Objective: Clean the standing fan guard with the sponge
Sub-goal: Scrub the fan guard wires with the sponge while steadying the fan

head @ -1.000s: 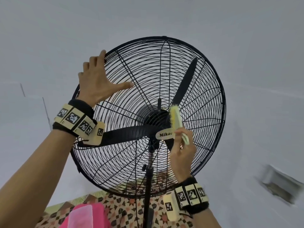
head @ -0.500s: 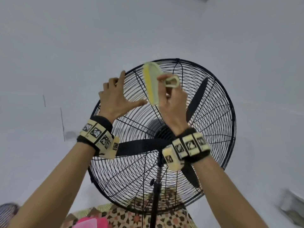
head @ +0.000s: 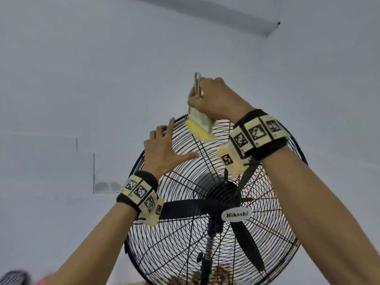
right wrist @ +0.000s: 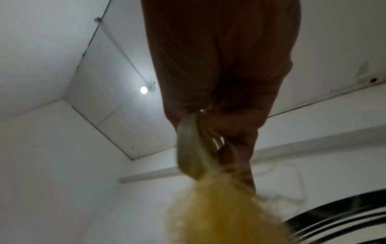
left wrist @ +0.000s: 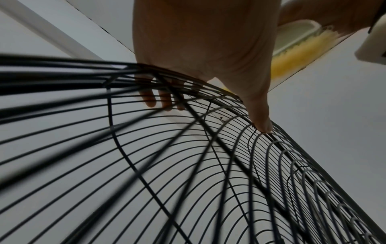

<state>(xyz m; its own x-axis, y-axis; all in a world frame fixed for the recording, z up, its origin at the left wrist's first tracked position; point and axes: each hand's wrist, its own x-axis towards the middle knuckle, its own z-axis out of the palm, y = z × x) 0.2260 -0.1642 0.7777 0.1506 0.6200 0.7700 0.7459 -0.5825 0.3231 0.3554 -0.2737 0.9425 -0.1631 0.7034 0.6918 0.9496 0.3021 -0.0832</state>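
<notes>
The black wire fan guard [head: 181, 239] stands before me on its pole, with black blades behind it. My right hand [head: 213, 97] grips the pale handle of a yellow sponge brush [head: 200, 130] at the guard's top rim, yellow pad down on the wires. In the right wrist view the blurred sponge [right wrist: 219, 213] hangs below the curled fingers [right wrist: 234, 130]. My left hand [head: 164, 149] lies flat against the guard's upper left, its fingers hooked over the rim. From the left wrist view, the thumb [left wrist: 259, 115] presses on the wires [left wrist: 188, 165] and the sponge [left wrist: 296, 52] shows beyond it.
A white oval "Mikachi" badge [head: 236, 214] sits at the guard's centre above the fan pole [head: 205, 262]. White wall and ceiling surround the fan, with a lit ceiling lamp [right wrist: 143, 90]. Patterned floor shows at the bottom edge [head: 222, 276].
My right hand has carried the sponge from the guard's centre up to its top rim and turned the pad down onto the wires. The left hand has kept its hold on the upper left rim.
</notes>
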